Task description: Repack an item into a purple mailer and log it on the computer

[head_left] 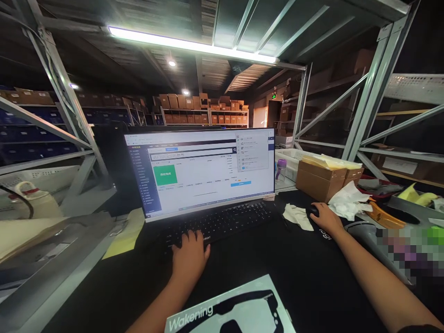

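Note:
My left hand [190,253] rests on the left part of a black keyboard [229,218], fingers stretched over the keys and holding nothing. Over at the right, my right hand [326,218] is wrapped round a black computer mouse [314,210] on the dark desk mat. Behind the keyboard stands a lit monitor [201,173] with a web page, a green block and a pop-up list at its upper right. A white box [277,300] printed "Wakening" lies in front of me, between my forearms, its near part cut off by the frame.
Crumpled white tissues [348,201] and a flatter crumpled piece [298,216] flank the mouse. Cardboard boxes [319,180], a purple-lidded bottle [280,170] and an orange tape roll [385,215] stand at the right. Yellow paper [125,236] lies left. Metal shelf posts [367,88] frame the desk.

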The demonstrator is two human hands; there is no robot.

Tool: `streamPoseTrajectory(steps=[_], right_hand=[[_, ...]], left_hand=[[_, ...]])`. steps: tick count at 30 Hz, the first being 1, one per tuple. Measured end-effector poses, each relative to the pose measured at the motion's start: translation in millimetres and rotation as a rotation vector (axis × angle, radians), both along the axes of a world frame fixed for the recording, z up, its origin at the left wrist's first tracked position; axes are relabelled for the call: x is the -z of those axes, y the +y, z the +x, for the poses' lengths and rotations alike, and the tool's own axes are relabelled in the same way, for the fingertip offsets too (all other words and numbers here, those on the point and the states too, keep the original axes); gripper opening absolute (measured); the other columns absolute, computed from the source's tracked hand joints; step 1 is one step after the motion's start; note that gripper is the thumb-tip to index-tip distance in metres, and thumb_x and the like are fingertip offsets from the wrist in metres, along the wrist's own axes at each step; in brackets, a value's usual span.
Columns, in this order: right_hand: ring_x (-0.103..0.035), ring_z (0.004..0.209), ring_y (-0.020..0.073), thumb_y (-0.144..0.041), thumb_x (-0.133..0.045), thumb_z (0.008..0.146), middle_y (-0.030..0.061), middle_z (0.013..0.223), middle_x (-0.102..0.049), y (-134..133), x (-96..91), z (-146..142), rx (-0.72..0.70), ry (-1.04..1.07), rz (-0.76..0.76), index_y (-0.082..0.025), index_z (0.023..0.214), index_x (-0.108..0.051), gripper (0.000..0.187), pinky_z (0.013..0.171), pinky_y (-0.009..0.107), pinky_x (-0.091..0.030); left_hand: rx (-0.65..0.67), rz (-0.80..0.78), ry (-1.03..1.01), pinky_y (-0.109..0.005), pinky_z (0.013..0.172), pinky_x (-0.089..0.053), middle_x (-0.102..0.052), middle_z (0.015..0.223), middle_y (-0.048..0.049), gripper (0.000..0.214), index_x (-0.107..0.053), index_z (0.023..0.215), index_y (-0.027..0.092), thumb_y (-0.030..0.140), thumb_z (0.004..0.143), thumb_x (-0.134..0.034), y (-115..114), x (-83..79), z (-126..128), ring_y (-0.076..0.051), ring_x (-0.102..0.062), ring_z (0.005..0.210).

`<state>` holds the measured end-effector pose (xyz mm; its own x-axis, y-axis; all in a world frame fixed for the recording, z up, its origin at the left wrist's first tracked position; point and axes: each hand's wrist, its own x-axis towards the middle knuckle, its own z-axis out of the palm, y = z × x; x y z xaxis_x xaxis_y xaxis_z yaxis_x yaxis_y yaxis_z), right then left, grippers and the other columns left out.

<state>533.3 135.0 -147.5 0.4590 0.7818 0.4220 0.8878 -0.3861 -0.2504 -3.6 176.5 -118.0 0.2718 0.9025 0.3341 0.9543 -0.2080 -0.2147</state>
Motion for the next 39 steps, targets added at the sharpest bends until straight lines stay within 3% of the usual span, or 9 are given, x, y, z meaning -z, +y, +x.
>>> streamPoseTrajectory(steps=[15,20,24,31,39], right_hand=[[-0.062,0.118,0.0274,-0.032,-0.058,0.083,0.0147,0.128,-0.063,5.0,6.7,6.5,-0.003,0.001,0.06,-0.018,0.125,-0.061,0.045,0.103,0.04,-0.048],[-0.06,0.123,0.0276,-0.032,-0.056,0.084,0.0164,0.134,-0.061,9.4,13.4,11.7,-0.024,-0.008,0.066,-0.014,0.135,-0.056,0.055,0.109,0.041,-0.046],[-0.059,0.126,0.025,-0.028,-0.054,0.083,0.015,0.133,-0.062,12.1,17.5,14.9,-0.043,-0.018,0.074,-0.016,0.131,-0.06,0.05,0.114,0.038,-0.042],[-0.062,0.119,0.0268,-0.034,-0.056,0.082,0.0146,0.128,-0.063,11.1,18.3,16.6,-0.027,-0.025,0.086,-0.017,0.126,-0.061,0.047,0.107,0.039,-0.047],[-0.061,0.122,0.0258,-0.029,-0.056,0.081,0.0146,0.128,-0.063,10.5,16.3,11.9,-0.036,-0.025,0.11,-0.017,0.127,-0.06,0.047,0.11,0.038,-0.045]], left_hand=[[-0.011,-0.028,0.013,-0.058,0.095,-0.053,-0.057,0.142,-0.0268,0.052,-0.055,0.143,0.008,0.033,0.1,-0.04,-1.6,-3.3,0.2,-0.038,-0.054,0.127],[-0.014,-0.025,0.018,-0.058,0.096,-0.053,-0.056,0.143,-0.0268,0.051,-0.055,0.144,0.01,0.033,0.1,-0.04,-2.1,-4.2,0.9,-0.038,-0.054,0.128],[-0.007,-0.011,0.032,-0.057,0.094,-0.053,-0.057,0.142,-0.0271,0.052,-0.055,0.143,0.008,0.033,0.101,-0.039,-2.6,-4.1,0.7,-0.038,-0.055,0.127],[-0.001,-0.008,0.019,-0.058,0.093,-0.053,-0.056,0.143,-0.0273,0.053,-0.055,0.143,0.006,0.033,0.1,-0.039,-1.0,-1.5,0.4,-0.039,-0.053,0.126],[-0.001,-0.001,0.026,-0.057,0.093,-0.053,-0.057,0.141,-0.0276,0.053,-0.055,0.143,0.007,0.033,0.1,-0.039,0.0,-1.2,0.2,-0.038,-0.054,0.125]])
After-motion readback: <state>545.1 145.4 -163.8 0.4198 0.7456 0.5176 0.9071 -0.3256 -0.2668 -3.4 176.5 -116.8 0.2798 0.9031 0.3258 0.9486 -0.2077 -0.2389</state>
